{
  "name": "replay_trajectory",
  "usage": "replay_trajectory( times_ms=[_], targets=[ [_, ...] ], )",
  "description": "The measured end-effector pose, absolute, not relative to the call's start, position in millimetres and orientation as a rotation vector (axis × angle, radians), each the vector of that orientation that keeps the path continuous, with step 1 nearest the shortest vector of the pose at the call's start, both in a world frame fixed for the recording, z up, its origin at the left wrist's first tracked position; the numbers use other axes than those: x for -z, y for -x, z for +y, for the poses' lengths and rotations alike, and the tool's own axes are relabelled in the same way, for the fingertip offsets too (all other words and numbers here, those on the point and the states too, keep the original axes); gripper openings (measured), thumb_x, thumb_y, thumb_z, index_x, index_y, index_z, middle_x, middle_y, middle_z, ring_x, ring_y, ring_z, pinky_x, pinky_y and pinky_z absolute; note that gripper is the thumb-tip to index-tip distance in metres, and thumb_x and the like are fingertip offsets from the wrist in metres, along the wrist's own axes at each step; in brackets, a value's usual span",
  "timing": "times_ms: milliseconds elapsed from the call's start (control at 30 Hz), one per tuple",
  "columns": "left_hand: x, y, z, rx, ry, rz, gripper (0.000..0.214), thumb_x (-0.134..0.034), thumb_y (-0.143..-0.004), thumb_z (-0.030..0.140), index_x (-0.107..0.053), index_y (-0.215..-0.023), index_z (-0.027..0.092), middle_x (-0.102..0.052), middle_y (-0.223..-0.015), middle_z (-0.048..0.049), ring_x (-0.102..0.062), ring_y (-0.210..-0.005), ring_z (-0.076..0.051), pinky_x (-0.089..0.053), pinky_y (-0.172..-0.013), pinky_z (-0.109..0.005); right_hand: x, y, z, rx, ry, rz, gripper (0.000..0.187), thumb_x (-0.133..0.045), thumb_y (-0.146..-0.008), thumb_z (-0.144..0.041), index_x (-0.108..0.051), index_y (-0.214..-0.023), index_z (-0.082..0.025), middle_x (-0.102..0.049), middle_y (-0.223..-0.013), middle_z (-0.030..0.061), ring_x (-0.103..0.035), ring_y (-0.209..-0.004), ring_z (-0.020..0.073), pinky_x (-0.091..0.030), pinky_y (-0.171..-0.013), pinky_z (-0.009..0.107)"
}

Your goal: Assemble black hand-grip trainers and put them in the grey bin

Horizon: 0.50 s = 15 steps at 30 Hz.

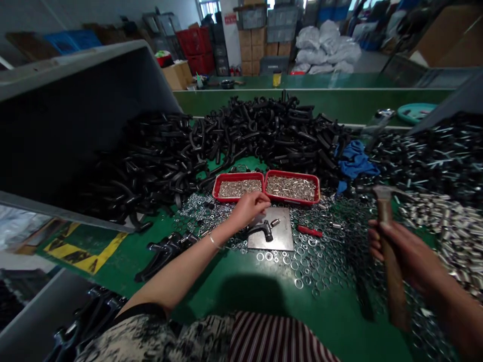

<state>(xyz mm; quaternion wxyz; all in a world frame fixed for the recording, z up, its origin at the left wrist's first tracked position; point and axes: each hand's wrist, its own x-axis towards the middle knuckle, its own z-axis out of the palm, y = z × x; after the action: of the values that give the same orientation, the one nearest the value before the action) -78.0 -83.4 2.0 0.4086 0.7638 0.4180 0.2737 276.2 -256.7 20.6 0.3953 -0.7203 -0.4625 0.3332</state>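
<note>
My right hand [403,249] is wrapped round the wooden handle of a hammer [385,206], held up on the right with its metal head at the top. My left hand [251,207] hovers at the front edge of two red trays, its fingers curled together; whatever is between them is too small to make out. The left tray [218,188] contains tiny metal bits, the right tray [319,188] small metal pins. Below my left hand, a black curved part [260,230] lies on a flat metal plate [279,244], with a small spring-like metal piece [275,221] beside it.
Metal rings [313,271] are scattered around the plate, with a red-handled tool [310,231] among them. Black curved parts [256,125] are heaped behind the trays. A blue cloth [354,160] and piled metal sleeves [445,221] lie right. A grey bin [151,65] stands left.
</note>
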Motion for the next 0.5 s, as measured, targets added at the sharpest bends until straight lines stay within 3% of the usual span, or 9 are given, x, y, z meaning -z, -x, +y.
replay_trajectory(
  times_ms=[100, 167, 367, 500],
  targets=[
    [17, 95, -106, -0.649, -1.936, 1.137, 0.017, -0.061, -0.09, 0.031, -0.066, -0.084, 0.016, -0.068, -0.079, -0.0027, -0.062, -0.073, -0.016, -0.047, -0.072, -0.029, -12, -232, -269, -1.398, 1.592, -0.846, 0.037, -0.055, -0.091, -0.061, -0.059, -0.099, -0.026, -0.05, -0.068, -0.0011, -0.042, -0.046, 0.0105, -0.032, -0.035, 0.023],
    [28, 96, -112, -0.612, -2.004, 1.188, 0.02, -0.06, -0.09, 0.032, -0.064, -0.079, 0.016, -0.066, -0.08, -0.0032, -0.061, -0.078, -0.017, -0.046, -0.076, -0.03, -5, -208, -271, -1.522, 1.573, -0.809, 0.036, -0.061, -0.089, -0.059, -0.058, -0.097, -0.024, -0.047, -0.065, -0.0041, -0.036, -0.043, 0.0076, -0.028, -0.033, 0.019],
    [32, 82, -116, -0.447, -2.181, 1.356, 0.019, -0.057, -0.094, 0.031, -0.063, -0.084, 0.015, -0.066, -0.087, -0.0063, -0.061, -0.081, -0.02, -0.046, -0.076, -0.031, 6, -174, -258, -1.6, 1.541, -0.997, 0.043, -0.057, -0.091, -0.06, -0.055, -0.112, -0.023, -0.053, -0.069, -0.0043, -0.035, -0.04, 0.0056, -0.027, -0.032, 0.017],
    [26, 77, -120, -0.323, -2.635, 1.255, 0.019, -0.051, -0.098, 0.027, -0.062, -0.089, 0.014, -0.064, -0.094, -0.0108, -0.06, -0.092, -0.025, -0.045, -0.084, -0.037, 8, -175, -252, -1.503, 1.661, -1.223, 0.054, -0.052, -0.093, -0.06, -0.047, -0.134, -0.025, -0.058, -0.072, -0.0025, -0.046, -0.044, 0.0105, -0.037, -0.036, 0.021]
  ],
)
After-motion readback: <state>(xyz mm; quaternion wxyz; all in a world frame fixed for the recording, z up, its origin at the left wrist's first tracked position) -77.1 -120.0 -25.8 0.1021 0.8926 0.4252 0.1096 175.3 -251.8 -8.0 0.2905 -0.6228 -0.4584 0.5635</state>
